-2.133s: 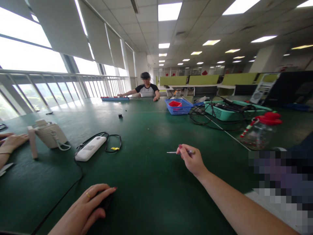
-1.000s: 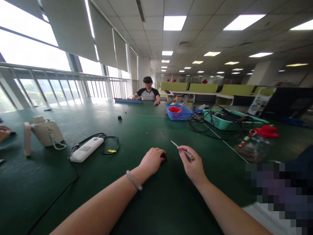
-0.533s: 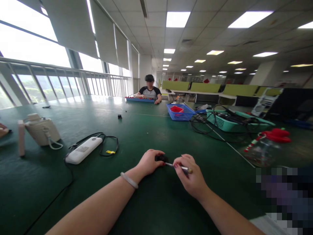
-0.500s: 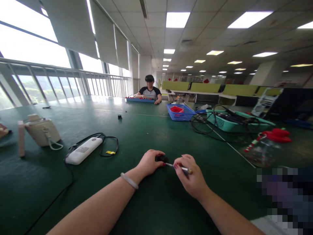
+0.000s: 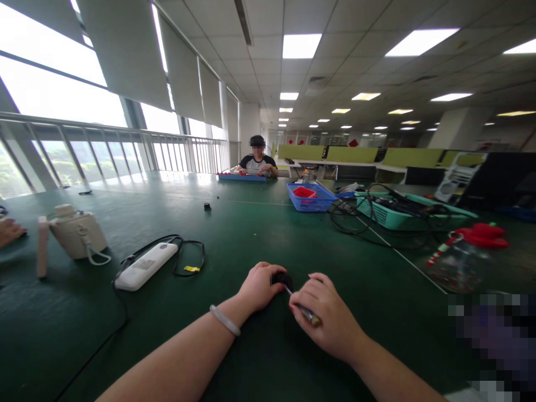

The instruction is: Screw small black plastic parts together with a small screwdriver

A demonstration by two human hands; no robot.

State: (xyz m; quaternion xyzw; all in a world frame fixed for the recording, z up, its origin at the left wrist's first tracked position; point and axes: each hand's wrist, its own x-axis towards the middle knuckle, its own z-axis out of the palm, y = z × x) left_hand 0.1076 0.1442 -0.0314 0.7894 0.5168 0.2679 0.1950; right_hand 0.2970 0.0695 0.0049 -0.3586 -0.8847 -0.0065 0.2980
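The green worktop [image 5: 251,234] fills most of my view and runs far ahead to a person [image 5: 257,162] seated at its far end, both hands on a blue tray there. To my right, past a white line, a teal basket [image 5: 379,215] lies heaped with black cables that spill onto the worktop, and just left of it stands a blue basket [image 5: 307,205] with a red piece [image 5: 304,192] inside. Nearer on the right stands a clear jar [image 5: 463,262] with a red lid. Far to my left sits a cream jug [image 5: 77,237], and beyond it another person's hand [image 5: 10,231] rests at the edge of my view. Between the jug and me lies a white box [image 5: 146,266], flat, with a black cord [image 5: 190,254] looped beside it and trailing back toward me. Both my forearms reach in to the middle of the worktop, close ahead of me. My left grip [image 5: 259,285] is curled and clamped on a black part [image 5: 282,278], pressing it onto the worktop. My right grip [image 5: 330,321], just beside it, is closed on a thin tool [image 5: 307,312] whose metal tip slants up and left and meets the black part. A pale bangle [image 5: 225,320] circles my left wrist. A yellow tag [image 5: 192,269] hangs on the cord, and a black bit [image 5: 206,206] lies alone well ahead.
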